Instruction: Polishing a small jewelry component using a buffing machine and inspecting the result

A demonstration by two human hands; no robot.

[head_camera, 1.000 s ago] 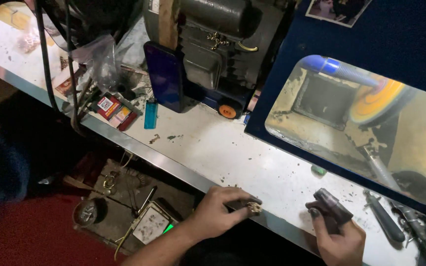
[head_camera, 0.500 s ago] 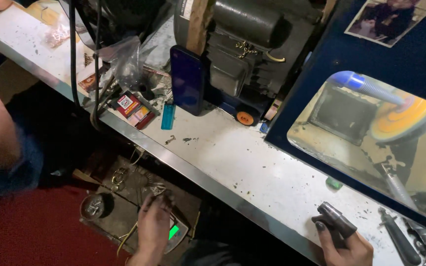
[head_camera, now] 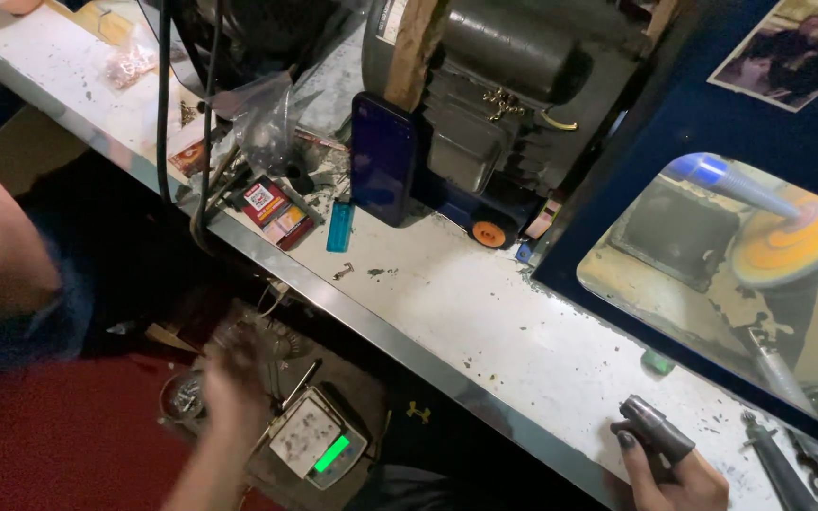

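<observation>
Grimy white tabletop with a metal edge runs across in front of me, speckled with bits of debris. Up against the back sits a big grey motor, with a dark blue phone leaning on it and a teal lighter lying just beside that. A small red box is near some clear plastic bags. Off to the right there's an orange polishing wheel behind a window.

My right hand is at the near edge of the tabletop, fingers wrapped around a dark metal handpiece that pokes up at a tilt.

My left hand is down below the tabletop, blurry, hanging over a little scale with a green lit display, next to a small round tin. Can't tell if that hand is spread or curled, too smeared.
</observation>
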